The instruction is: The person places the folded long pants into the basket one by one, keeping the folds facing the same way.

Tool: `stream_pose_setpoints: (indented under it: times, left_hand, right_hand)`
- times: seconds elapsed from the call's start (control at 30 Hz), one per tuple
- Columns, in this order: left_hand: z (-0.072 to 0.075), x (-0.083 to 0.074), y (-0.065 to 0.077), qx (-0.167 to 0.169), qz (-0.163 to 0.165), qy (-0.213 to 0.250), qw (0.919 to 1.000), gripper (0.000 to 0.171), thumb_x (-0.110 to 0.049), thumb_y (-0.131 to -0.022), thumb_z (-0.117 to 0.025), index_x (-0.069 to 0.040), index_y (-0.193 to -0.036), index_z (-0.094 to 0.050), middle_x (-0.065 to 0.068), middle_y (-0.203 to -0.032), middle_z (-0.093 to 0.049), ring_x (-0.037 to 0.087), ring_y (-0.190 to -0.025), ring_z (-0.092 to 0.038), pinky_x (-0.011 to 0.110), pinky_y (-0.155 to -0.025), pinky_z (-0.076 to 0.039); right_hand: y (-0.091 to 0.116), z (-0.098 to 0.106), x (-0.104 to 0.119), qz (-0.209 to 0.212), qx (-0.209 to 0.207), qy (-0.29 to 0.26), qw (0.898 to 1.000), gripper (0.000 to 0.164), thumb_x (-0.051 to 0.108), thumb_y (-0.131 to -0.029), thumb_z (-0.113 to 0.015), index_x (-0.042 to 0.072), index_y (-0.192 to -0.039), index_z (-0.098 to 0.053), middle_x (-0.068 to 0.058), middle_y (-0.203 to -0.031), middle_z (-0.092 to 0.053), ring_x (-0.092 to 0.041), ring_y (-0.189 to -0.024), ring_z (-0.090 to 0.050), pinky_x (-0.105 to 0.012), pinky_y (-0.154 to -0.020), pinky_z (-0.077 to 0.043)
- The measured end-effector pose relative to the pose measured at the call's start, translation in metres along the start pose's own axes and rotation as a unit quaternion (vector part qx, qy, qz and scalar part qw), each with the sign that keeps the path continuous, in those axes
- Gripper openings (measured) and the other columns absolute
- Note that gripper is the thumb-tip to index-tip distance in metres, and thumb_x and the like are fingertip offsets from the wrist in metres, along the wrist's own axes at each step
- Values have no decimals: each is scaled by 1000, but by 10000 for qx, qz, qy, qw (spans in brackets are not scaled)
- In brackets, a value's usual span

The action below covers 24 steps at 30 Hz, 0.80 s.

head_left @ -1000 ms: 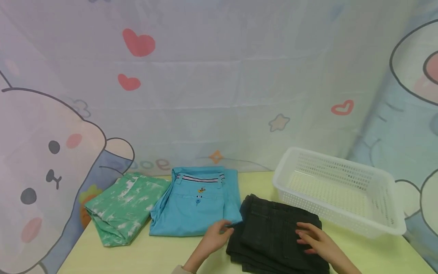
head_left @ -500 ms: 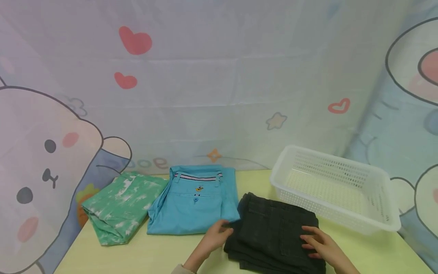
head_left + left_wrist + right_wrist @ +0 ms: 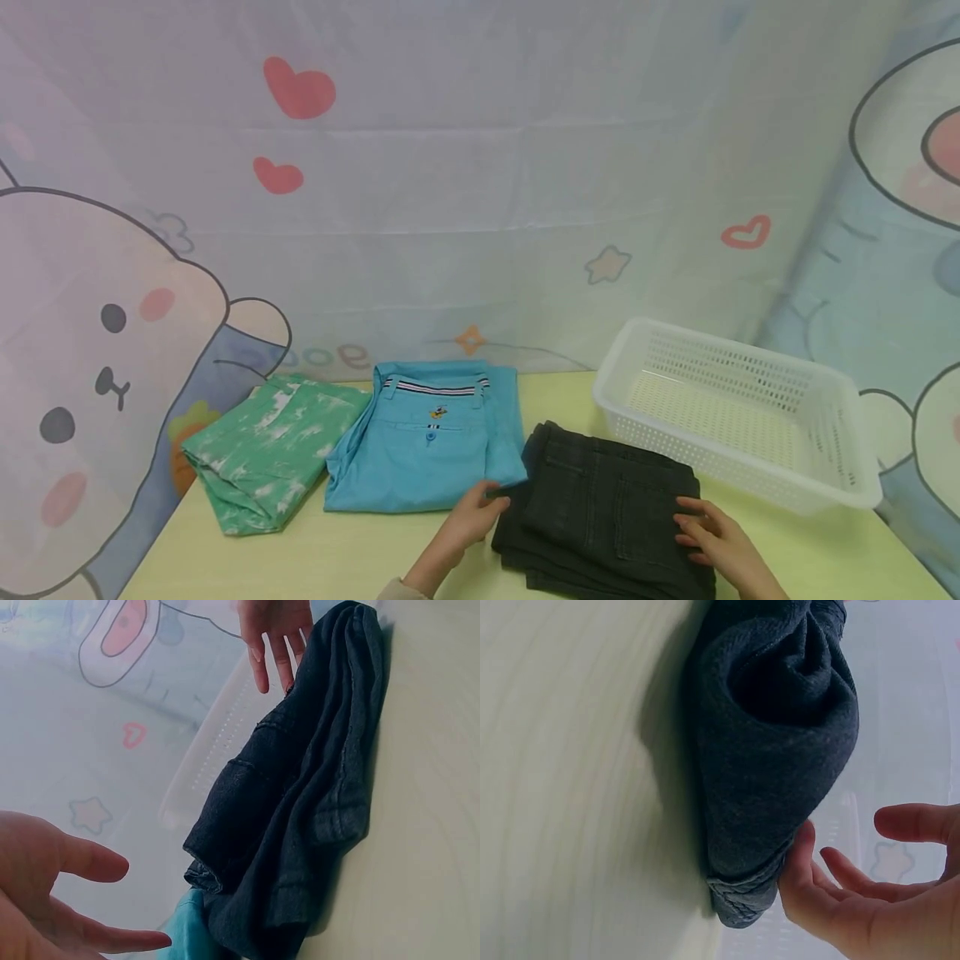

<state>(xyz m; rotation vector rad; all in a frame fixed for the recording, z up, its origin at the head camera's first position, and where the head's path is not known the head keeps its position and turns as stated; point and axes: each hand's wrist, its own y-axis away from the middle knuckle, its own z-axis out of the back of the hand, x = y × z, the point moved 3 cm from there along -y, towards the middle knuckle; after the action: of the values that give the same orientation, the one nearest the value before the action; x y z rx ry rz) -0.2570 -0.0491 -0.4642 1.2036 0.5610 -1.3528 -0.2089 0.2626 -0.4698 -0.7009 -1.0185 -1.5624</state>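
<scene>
Black folded jeans lie on the table, several layers thick, back pockets facing up. My left hand is at their left edge; the left wrist view shows its thumb and finger apart with nothing between them. At the right side of the jeans my right hand has its fingertips over the fabric, fingers loosely bent. Seen from the right wrist, those fingers lie beside the rolled dark end of the jeans, gripping nothing.
Light blue folded trousers with a striped waistband sit left of the jeans. Further left is a green and white folded garment. A white perforated plastic basket stands behind right. A cartoon-print curtain hangs along the table's back.
My right hand has slid slightly right along the jeans, toward their edge. My left hand and the jeans have stayed nearly where they were; the head view has shifted a little.
</scene>
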Motion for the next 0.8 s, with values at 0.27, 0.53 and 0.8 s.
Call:
stream_pose_setpoints:
  times: [0.27,0.53,0.8]
  left_hand:
    - [-2,1,0,13,42,167,9999,44,-24,-91,-47,2,-126,-42,26,-123,-46,38,-106,-50,47,-78,-47]
    - [-6,1,0,-11,-76,240,9997,42,-23,-91,-47,3,-124,-44,28,-127,-42,42,-113,-45,47,-79,-47]
    - [-9,3,-3,-60,-240,276,9993,41,-24,-91,-47,3,-122,-45,27,-127,-43,42,-113,-45,49,-79,-46]
  right_hand:
    - [2,7,-5,7,-166,-33,9999,49,24,-96,-37,-7,-133,-28,-31,-127,-44,-31,-99,-60,-40,-77,-51]
    - [4,15,-12,-121,-252,-33,9996,48,22,-96,-35,-6,-134,-26,-31,-130,-41,-33,-104,-55,-45,-77,-50]
    - [4,19,-20,-523,17,-164,9985,63,37,-94,-37,-7,-136,-20,-39,-132,-26,-51,-113,-40,-48,-74,-50]
